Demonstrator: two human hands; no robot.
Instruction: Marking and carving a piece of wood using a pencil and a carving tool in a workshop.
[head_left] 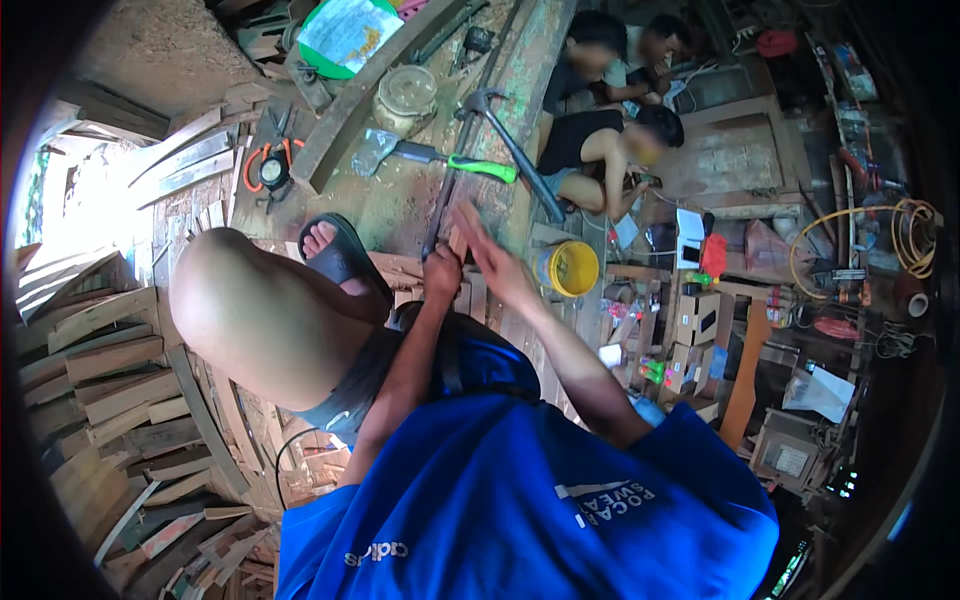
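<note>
My left hand [443, 273] is closed at the edge of the plank bench, with a small brown piece of wood [457, 243] showing at its fingers. Right beside it, my right hand [492, 258] has its fingers stretched out flat along that piece; whether they touch it I cannot tell. A long dark metal bar [447, 195] lies on the bench and ends close to my left hand. Beyond the hands lie a claw hammer [522, 160] with a dark handle and a broad-bladed tool [430, 153] with a black and green handle.
A lidded jar [406, 92], a green tray [318, 62] and orange-handled pliers [252, 168] lie farther off. My sandalled foot [345, 262] rests on the bench. A yellow bucket [573, 269] stands at right; several people sit beyond. Wood offcuts [120, 365] pile up at left.
</note>
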